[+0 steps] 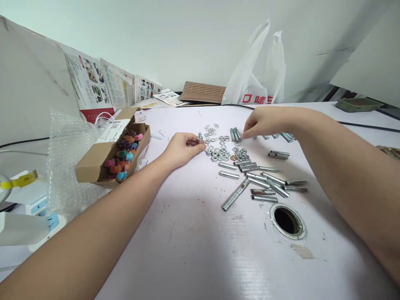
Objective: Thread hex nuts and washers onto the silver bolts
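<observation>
My left hand (184, 148) is closed around a short metal anchor bolt (200, 137), its threaded end pointing up between thumb and fingers. Just right of those fingers lie loose hex nuts (217, 154) and several flat washers (212, 131). My right hand (258, 121) reaches down with fingers bent and fingertips together beside a small bunch of metal cylinders (235, 134). Whatever those fingertips pinch, if anything, is hidden. Many metal sleeves (258, 179) are scattered nearer to me, with one longer tube (235, 195) lying slanted among them.
To the left, an open cardboard box (90, 162) holds colourful pieces beside bubble wrap (67, 166). A round hole with a metal rim (302, 229) is in the tabletop at the front right. Against the back wall stand a white plastic bag (250, 79) and a brown slatted board (203, 91).
</observation>
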A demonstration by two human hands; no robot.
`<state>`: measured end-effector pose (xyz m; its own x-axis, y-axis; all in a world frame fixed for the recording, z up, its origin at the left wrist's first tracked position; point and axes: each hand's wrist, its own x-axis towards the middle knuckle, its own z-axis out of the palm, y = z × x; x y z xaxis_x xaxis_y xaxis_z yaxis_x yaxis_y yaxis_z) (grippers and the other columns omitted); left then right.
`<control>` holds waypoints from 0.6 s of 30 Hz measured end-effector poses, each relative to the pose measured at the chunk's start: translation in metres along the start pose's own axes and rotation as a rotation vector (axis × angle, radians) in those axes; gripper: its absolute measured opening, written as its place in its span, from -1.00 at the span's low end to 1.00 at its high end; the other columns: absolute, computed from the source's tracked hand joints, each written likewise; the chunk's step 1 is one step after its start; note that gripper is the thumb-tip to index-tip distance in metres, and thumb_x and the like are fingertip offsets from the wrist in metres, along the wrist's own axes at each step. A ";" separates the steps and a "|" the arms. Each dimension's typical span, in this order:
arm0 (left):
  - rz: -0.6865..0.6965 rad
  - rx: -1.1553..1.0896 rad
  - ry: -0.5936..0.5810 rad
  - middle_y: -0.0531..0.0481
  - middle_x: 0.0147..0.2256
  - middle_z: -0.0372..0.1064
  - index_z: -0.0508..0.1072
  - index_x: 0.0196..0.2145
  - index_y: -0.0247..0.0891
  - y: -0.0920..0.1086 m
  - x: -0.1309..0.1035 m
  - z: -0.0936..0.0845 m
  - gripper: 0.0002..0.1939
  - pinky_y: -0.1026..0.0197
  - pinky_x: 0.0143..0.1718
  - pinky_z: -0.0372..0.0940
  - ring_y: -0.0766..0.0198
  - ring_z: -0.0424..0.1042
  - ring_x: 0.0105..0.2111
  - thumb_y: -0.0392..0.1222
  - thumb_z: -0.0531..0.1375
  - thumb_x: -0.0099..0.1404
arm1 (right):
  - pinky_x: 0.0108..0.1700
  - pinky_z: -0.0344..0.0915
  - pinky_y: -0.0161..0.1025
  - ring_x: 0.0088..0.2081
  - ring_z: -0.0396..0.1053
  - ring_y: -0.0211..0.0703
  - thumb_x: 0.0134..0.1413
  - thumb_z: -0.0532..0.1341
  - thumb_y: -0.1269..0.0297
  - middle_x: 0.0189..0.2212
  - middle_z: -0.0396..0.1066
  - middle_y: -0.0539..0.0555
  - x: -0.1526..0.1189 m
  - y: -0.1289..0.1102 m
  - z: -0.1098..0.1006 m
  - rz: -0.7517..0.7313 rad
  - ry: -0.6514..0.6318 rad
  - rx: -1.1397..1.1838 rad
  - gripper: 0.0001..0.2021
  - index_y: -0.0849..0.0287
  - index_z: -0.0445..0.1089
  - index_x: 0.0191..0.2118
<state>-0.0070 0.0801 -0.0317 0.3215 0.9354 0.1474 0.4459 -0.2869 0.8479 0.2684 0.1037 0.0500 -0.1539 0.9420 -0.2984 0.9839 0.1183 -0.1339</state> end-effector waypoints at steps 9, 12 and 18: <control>0.009 0.007 0.007 -0.07 -0.35 0.55 0.60 -0.30 -0.32 0.000 -0.001 0.001 -0.67 0.24 -0.29 0.27 0.26 0.43 -0.35 0.01 0.33 0.11 | -0.36 0.23 -0.18 -0.33 0.41 -0.03 -0.09 0.35 0.02 -0.36 0.51 0.03 -0.025 -0.039 0.015 -0.275 -0.253 0.004 -0.76 -0.02 0.56 -0.30; 0.006 0.007 0.004 -0.06 -0.37 0.54 0.60 -0.31 -0.32 0.000 -0.001 0.001 -0.69 0.24 -0.29 0.27 0.27 0.42 -0.36 0.00 0.33 0.11 | -0.37 0.23 -0.18 -0.32 0.41 -0.01 -0.08 0.34 -0.06 -0.36 0.51 0.05 -0.019 -0.030 0.015 -0.263 -0.235 -0.006 -0.71 0.00 0.56 -0.30; 0.001 -0.014 -0.010 -0.06 -0.38 0.53 0.59 -0.34 -0.33 0.000 -0.001 0.001 -0.68 0.24 -0.29 0.26 0.27 0.42 -0.37 0.02 0.33 0.10 | -0.38 0.23 -0.17 -0.32 0.41 -0.01 -0.13 0.37 0.01 -0.34 0.52 0.06 -0.017 -0.019 0.014 -0.223 -0.225 -0.012 -0.73 0.00 0.56 -0.29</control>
<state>-0.0067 0.0795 -0.0320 0.3298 0.9332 0.1430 0.4343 -0.2845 0.8546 0.2510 0.0807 0.0447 -0.3808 0.7992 -0.4652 0.9245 0.3189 -0.2088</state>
